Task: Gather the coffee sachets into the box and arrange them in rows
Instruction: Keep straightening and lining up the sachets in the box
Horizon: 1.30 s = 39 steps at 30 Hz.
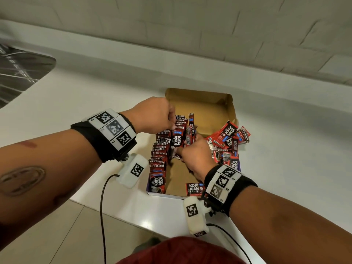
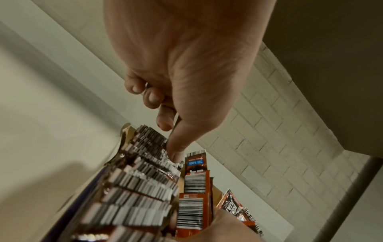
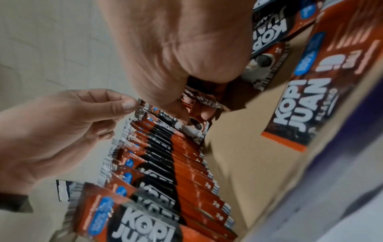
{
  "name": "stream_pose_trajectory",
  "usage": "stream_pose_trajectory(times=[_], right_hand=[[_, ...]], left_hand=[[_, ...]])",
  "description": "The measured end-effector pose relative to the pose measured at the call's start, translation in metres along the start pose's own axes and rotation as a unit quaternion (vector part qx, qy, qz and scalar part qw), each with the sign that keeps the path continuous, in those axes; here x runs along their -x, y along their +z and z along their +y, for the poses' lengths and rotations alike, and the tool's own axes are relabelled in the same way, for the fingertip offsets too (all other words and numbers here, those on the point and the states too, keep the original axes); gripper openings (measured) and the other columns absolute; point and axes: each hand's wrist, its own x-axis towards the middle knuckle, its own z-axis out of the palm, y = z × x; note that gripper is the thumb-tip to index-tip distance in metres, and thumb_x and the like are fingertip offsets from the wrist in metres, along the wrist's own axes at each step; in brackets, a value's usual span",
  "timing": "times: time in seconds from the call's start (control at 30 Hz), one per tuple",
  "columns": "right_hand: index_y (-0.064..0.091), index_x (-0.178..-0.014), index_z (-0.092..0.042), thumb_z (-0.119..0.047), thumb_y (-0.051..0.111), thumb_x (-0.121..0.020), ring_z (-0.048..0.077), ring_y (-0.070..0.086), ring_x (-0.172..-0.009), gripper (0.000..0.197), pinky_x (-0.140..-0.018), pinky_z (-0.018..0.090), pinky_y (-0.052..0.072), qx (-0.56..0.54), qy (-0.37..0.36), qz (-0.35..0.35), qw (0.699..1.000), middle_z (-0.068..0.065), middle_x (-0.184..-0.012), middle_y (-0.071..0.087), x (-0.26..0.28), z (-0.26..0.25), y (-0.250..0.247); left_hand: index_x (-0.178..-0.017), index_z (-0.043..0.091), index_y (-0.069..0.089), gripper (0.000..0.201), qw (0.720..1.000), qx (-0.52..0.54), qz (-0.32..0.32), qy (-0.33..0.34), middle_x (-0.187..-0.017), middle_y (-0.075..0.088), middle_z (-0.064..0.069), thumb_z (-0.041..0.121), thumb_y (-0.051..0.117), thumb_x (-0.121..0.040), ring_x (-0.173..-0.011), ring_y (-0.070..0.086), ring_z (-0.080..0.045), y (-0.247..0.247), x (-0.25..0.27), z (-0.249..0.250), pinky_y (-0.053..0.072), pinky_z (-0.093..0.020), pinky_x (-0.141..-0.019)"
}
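Pinched between thumb and forefinger, the left hand (image 1: 156,116) grip steadies the top edge of the far end of the standing row of red-and-black foil coffee sachets (image 1: 159,149) along the left wall of the open brown cardboard box (image 1: 207,103). The right hand (image 1: 196,159) grip is clamped on a sachet (image 1: 176,143) at the row's end, with more sachets behind its fingers. A loose heap of sachets (image 1: 228,141) spills over the right wall onto the white surface (image 1: 95,96). Letting go early could topple the leaning row like dominoes.
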Motion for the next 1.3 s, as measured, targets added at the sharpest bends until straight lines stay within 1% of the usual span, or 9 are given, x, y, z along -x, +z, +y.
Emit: stream_pose_trajectory(times=[0.43, 0.53, 0.63, 0.77, 0.83, 0.9, 1.07, 1.17, 1.3], right_hand=[[0.062, -0.106, -0.029, -0.009, 0.085, -0.077, 0.021, 0.073, -0.088, 0.042, -0.085, 0.048, 0.061, -0.001, -0.024, -0.021, 0.999, -0.003, -0.097, 0.076, 0.007, -0.003, -0.01], [0.062, -0.107, -0.027, -0.013, 0.078, -0.083, 0.015, 0.072, -0.081, 0.033, -0.075, 0.038, 0.06, -0.026, -0.053, -0.017, 0.998, -0.005, -0.093, 0.075, 0.016, -0.012, -0.019], [0.056, -0.098, -0.022, -0.015, 0.063, -0.09, 0.014, 0.052, -0.052, 0.013, -0.047, 0.03, 0.041, -0.078, -0.045, -0.041, 0.995, -0.003, -0.071, 0.059, 0.029, -0.027, -0.038], [0.047, -0.095, -0.018, -0.007, 0.05, -0.073, 0.014, 0.034, -0.049, 0.025, -0.045, 0.027, 0.023, -0.123, -0.005, -0.111, 0.986, 0.004, -0.071, 0.042, 0.042, -0.044, -0.063], [0.047, -0.099, -0.016, -0.007, 0.047, -0.075, 0.016, 0.037, -0.049, 0.026, -0.046, 0.029, 0.026, -0.096, 0.006, -0.131, 0.987, 0.008, -0.073, 0.044, 0.046, -0.052, -0.075], [0.049, -0.107, -0.014, -0.005, 0.046, -0.093, 0.017, 0.046, -0.048, 0.017, -0.046, 0.031, 0.036, -0.055, 0.001, -0.16, 0.986, 0.01, -0.073, 0.05, 0.051, -0.057, -0.088], [0.054, -0.125, -0.014, -0.003, 0.059, -0.1, 0.014, 0.069, -0.06, 0.028, -0.057, 0.035, 0.058, -0.088, -0.022, -0.218, 0.972, 0.019, -0.103, 0.063, 0.065, -0.061, -0.115], [0.057, -0.127, -0.014, -0.005, 0.066, -0.097, 0.024, 0.075, -0.082, 0.033, -0.06, 0.037, 0.061, -0.112, -0.055, -0.196, 0.973, 0.016, -0.106, 0.07, 0.066, -0.057, -0.124], [0.06, -0.126, -0.014, -0.011, 0.071, -0.095, 0.027, 0.077, -0.087, 0.033, -0.054, 0.03, 0.057, -0.124, -0.067, -0.171, 0.975, 0.012, -0.106, 0.075, 0.07, -0.057, -0.136]], left_hand=[[-0.094, 0.025, 0.073, 0.012, 1.0, -0.015, 0.004, 0.003, -0.079, 0.059, 0.017, 0.035, 0.075, -0.088, -0.075, 0.053, -0.003, 0.001, 0.006, 0.002, 0.036, -0.021, -0.057], [-0.092, 0.026, 0.072, 0.011, 1.0, -0.012, 0.014, 0.007, -0.077, 0.057, 0.018, 0.036, 0.074, -0.088, -0.075, 0.054, -0.005, -0.003, 0.011, 0.005, 0.037, -0.023, -0.059], [-0.092, 0.029, 0.071, 0.005, 0.999, 0.012, 0.032, 0.018, -0.077, 0.06, 0.016, 0.034, 0.072, -0.09, -0.08, 0.059, -0.011, -0.013, 0.017, 0.012, 0.04, -0.027, -0.065], [-0.099, 0.03, 0.069, 0.007, 0.996, 0.073, 0.031, 0.043, -0.087, 0.068, 0.01, 0.03, 0.07, -0.092, -0.079, 0.061, -0.005, -0.024, 0.029, 0.028, 0.049, -0.027, -0.071], [-0.104, 0.032, 0.067, 0.015, 0.993, 0.099, 0.017, 0.068, -0.092, 0.068, 0.011, 0.031, 0.073, -0.09, -0.078, 0.06, -0.001, -0.025, 0.035, 0.038, 0.046, -0.02, -0.069], [-0.105, 0.034, 0.066, 0.019, 0.989, 0.121, 0.005, 0.09, -0.093, 0.068, 0.015, 0.033, 0.075, -0.088, -0.07, 0.058, 0.006, -0.026, 0.041, 0.049, 0.038, -0.01, -0.061], [-0.1, 0.032, 0.067, 0.015, 0.983, 0.155, 0.0, 0.103, -0.062, 0.06, 0.033, 0.031, 0.076, -0.088, -0.054, 0.052, 0.015, -0.025, 0.05, 0.077, 0.036, -0.006, -0.053], [-0.097, 0.032, 0.065, 0.017, 0.986, 0.129, 0.008, 0.105, -0.075, 0.062, 0.023, 0.033, 0.078, -0.086, -0.063, 0.053, 0.02, -0.02, 0.051, 0.087, 0.037, -0.004, -0.055], [-0.097, 0.034, 0.059, 0.025, 0.982, 0.171, 0.01, 0.083, -0.086, 0.067, 0.011, 0.034, 0.08, -0.083, -0.065, 0.061, 0.011, -0.016, 0.048, 0.095, 0.044, -0.011, -0.061]])
